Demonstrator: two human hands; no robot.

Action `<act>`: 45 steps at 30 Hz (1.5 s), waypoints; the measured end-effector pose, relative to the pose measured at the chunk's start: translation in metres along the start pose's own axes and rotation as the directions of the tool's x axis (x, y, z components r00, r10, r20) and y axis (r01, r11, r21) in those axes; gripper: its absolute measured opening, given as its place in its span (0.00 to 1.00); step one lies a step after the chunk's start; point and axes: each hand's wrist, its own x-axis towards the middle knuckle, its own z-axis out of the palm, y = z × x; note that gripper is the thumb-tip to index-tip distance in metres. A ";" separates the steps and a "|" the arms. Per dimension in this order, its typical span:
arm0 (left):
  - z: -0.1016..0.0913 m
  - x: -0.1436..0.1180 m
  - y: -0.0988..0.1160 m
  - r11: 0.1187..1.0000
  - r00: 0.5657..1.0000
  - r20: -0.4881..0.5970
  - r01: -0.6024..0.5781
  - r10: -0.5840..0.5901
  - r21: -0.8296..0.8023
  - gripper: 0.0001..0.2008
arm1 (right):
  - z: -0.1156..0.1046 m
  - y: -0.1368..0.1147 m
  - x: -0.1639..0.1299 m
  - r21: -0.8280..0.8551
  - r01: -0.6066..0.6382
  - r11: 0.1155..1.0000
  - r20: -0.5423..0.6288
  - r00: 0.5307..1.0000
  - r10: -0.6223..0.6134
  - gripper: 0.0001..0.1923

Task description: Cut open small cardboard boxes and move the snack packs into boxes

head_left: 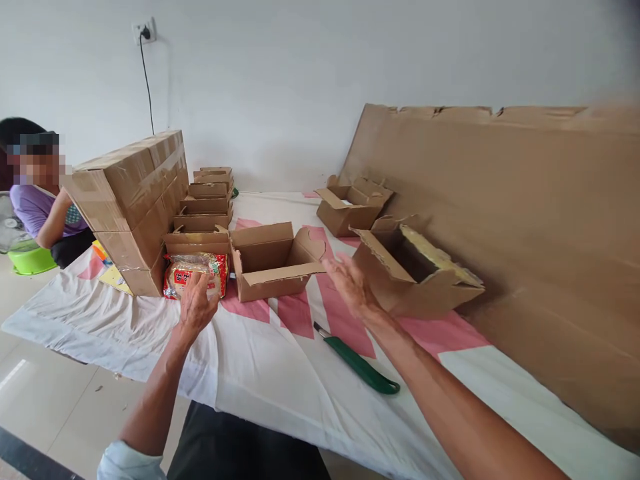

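View: head camera, looking forward and down over a desk point(280, 373) covered by a white and pink cloth.
Left hand point(196, 303): left of centre, fingers curled over the near edge of a food packet point(194, 273); it rests on the packet, and whether it grips it I cannot tell.
Right hand point(350, 283): centre of frame, palm flat and fingers spread, holding nothing, just beside the flap of the open carton point(273, 263).
Food packet: lies at the left of the open carton, in front of a small box point(197, 241); clear film with a red printed label.
Packet handling: judged light, soft and slippery, contents possibly crushable; best held by its two long edges with spread fingers, not squeezed.
Open carton: centre, flaps out, empty as far as seen; judged light and stiff, best held by its side walls.
Tilted carton point(415, 270): right of centre, mouth toward the camera.
Sealed cartons point(133, 200): stacked, upper left.
Knife point(357, 360): green handle, lower centre, apart from both hands.
Cardboard sheet point(525, 233): leans on the wall, right.
Other person: a sleeve point(33, 207) at the far left edge.
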 end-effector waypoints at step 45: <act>0.105 0.010 0.039 0.200 0.825 0.395 0.501 -0.403 -0.842 0.17 | -0.021 -0.037 -0.026 -0.315 0.698 0.643 0.565 0.682 -0.464 0.21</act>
